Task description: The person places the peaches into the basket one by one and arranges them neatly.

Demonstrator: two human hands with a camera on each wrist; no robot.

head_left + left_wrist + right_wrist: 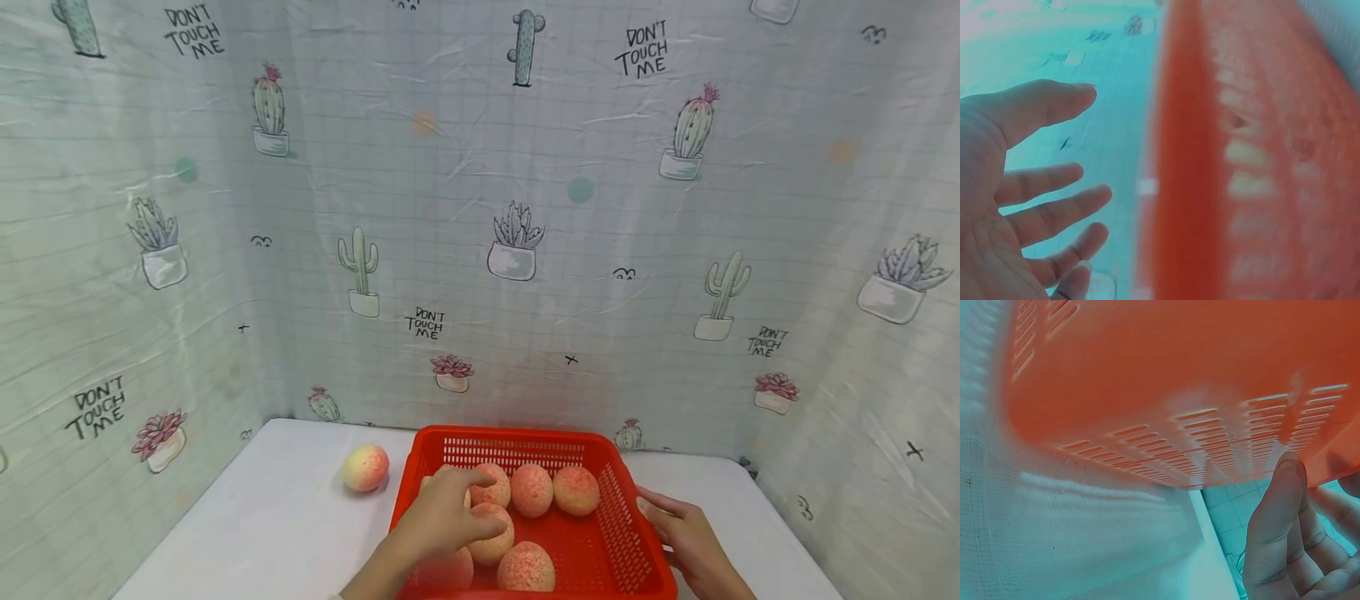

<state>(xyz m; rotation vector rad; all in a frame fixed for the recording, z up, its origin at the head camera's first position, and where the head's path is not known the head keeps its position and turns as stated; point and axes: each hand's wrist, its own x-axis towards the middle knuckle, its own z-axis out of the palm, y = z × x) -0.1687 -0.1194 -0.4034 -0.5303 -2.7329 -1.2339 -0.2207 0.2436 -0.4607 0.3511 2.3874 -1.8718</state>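
Note:
A red plastic basket (577, 550) with slotted walls stands on the white table, holding several peaches (532, 490) with a reddish, speckled look. My left hand (444, 518) is over the basket's left half, thumb and fingers spread apart above the peaches; it hides part of some of them. In the left wrist view the left palm (991, 231) shows nothing in it, beside the blurred basket wall (1188, 156). At the basket's right side my right hand (686, 533) grips the rim. The right wrist view shows its thumb (1275, 519) against the slotted wall, fingers bent behind.
One yellow and pink peach (366, 467) lies outside the basket, to its left on the white table (277, 508). A pale curtain (480, 167) printed with cacti hangs behind the table and along both sides.

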